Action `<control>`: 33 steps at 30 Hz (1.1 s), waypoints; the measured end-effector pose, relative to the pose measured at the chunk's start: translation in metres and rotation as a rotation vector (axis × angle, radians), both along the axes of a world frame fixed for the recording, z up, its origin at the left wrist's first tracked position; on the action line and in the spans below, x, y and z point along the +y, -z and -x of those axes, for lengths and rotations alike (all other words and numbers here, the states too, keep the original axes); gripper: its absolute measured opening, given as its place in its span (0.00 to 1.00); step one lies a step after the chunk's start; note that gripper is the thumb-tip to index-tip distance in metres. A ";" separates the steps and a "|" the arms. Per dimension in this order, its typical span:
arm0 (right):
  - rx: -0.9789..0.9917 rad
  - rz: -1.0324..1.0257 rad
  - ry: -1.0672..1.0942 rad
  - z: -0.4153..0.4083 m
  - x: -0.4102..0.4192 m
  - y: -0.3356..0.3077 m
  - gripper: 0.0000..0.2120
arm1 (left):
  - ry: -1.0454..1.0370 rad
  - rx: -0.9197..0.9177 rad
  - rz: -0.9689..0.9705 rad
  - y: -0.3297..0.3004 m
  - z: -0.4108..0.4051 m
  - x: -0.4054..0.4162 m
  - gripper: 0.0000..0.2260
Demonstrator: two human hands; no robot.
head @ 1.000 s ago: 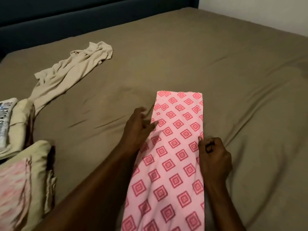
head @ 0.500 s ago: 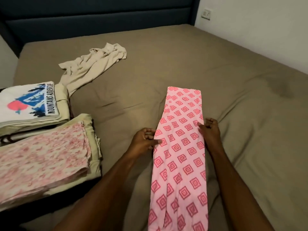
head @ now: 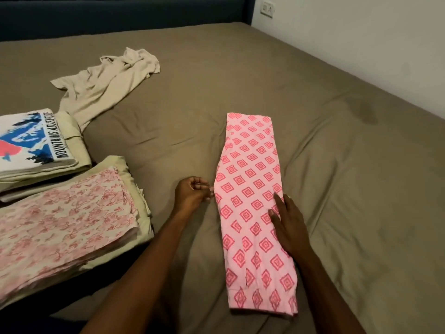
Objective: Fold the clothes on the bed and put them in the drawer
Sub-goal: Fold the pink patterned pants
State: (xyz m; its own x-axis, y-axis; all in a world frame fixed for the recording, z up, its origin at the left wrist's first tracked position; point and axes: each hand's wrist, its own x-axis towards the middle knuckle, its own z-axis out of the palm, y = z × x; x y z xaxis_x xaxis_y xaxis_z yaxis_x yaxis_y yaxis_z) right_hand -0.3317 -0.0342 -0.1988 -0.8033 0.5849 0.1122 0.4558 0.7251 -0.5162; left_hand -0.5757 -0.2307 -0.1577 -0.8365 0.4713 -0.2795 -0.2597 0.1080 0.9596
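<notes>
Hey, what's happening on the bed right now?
A person is folding laundry on the bed. The right hand lies flat on a long pink diamond-print garment, while the left hand, fingers curled, pinches at its left edge. Two stacks of folded clothes sit to the left, and a crumpled beige garment is not yet folded.

A wide bed [head: 313,97] under a wrinkled olive-brown sheet, marked by a darker stain [head: 366,114] toward its right edge, fills the dimly lit room, backed by a dark blue padded headboard [head: 120,18] and flanked on the right by a plain white wall [head: 373,39] with a socket [head: 267,8].
</notes>
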 end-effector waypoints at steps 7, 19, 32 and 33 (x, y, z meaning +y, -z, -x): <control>0.139 0.072 0.079 -0.088 -0.020 -0.009 0.21 | 0.435 1.080 0.285 0.021 -0.094 -0.072 0.23; 0.147 0.041 -0.379 -0.103 -0.021 -0.020 0.17 | 0.728 1.553 0.135 0.039 -0.122 -0.079 0.16; 0.288 0.954 0.109 0.070 0.088 -0.098 0.11 | 0.209 0.212 0.068 -0.084 -0.004 0.081 0.17; 0.212 0.996 0.175 0.080 0.098 -0.088 0.15 | 0.225 -0.006 0.107 -0.082 0.009 0.092 0.20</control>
